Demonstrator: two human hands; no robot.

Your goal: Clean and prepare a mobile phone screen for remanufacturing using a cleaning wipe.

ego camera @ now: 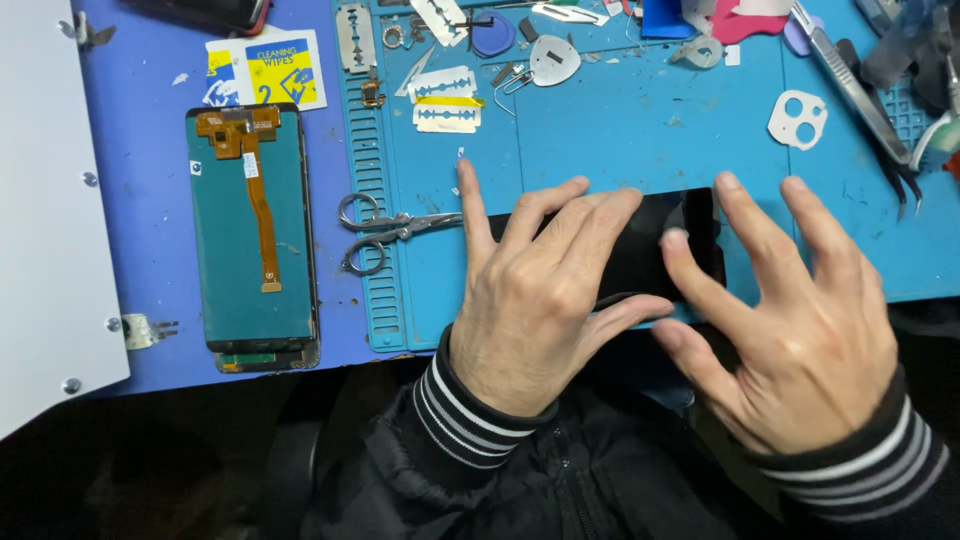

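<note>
Presently both hands lie on a black phone (640,250) at the near edge of the blue work mat (640,130); the step in hand appears to be pressing or seating the flat black panel against the mat. The left hand (535,300) rests palm down with fingers spread, fingertips on the phone's left half and thumb along its near edge; the right hand (800,320) is likewise spread, index fingertip touching the phone's right end, the other fingers lifted just above the mat; neither hand pinches anything. The phone looks glossy, dark and unlit, lying lengthwise left to right, much of it hidden under the hands; whether its surface is intact cannot be told. Judged from this, the next move calls for even pressure along the edges without sliding the panel toward the near edge. Just left of the phone lie small scissors (385,230); farther left, on the table, a detached screen assembly (255,230) lies back up with its orange flex cable (255,170) exposed; razor blades (445,100) lie at the far side.
</note>
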